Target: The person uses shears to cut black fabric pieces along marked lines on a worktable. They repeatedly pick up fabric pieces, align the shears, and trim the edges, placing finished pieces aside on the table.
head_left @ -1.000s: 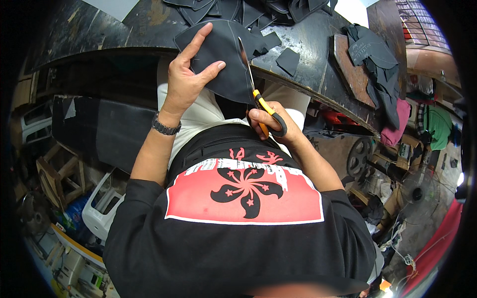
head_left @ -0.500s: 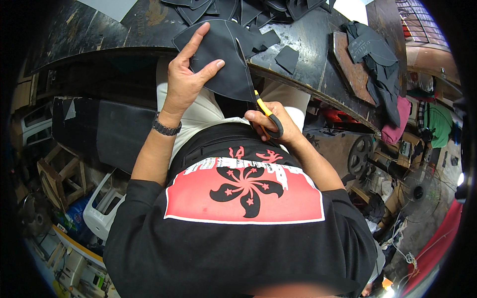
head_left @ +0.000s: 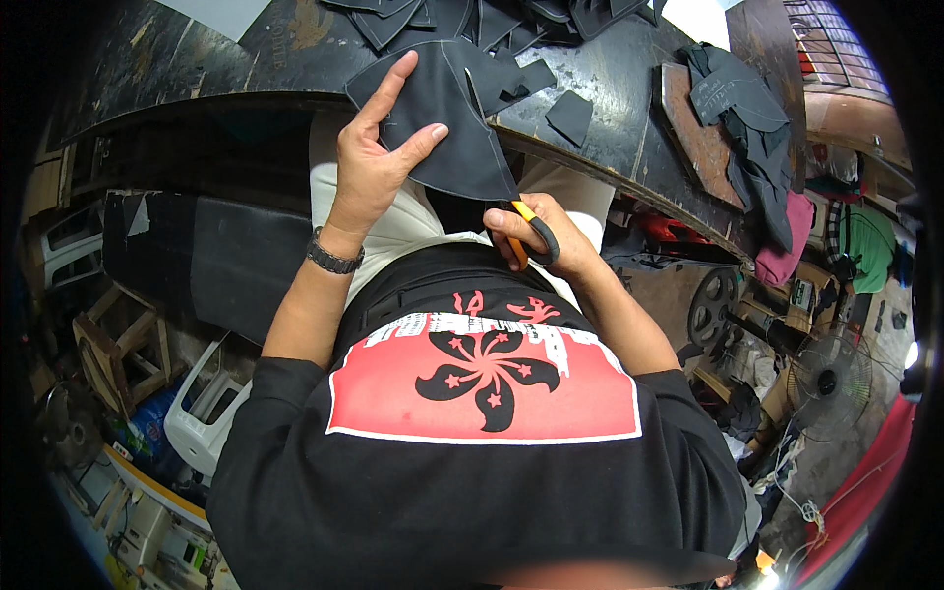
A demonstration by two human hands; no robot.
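Note:
A black sheet piece [head_left: 454, 138], looking like leather or coated fabric, is held up at the near edge of the table. It has a curved outline, pale marked lines and a narrow slit near its upper right. My left hand [head_left: 382, 147] grips it from the left, thumb and forefinger stretched across its face, the other fingers partly hidden. In my right hand [head_left: 556, 224] are scissors [head_left: 532, 218] with yellow-and-black handles, spread apart. They meet the piece at its lower right corner; their blades are mostly hidden by the piece and cannot be made out.
The dark worn table [head_left: 629, 128] carries a heap of black cut pieces [head_left: 501, 22] at the far side and a small offcut [head_left: 569, 117]. A board [head_left: 693, 133] with draped black pieces [head_left: 747, 128] lies to the right. A black bench [head_left: 206, 251] is at left, a fan [head_left: 829, 382] at right.
The scissor handles have spread wider, and the scissors have shifted slightly to the right and down. The black piece's lower corner has swung a little to the right with my left hand.

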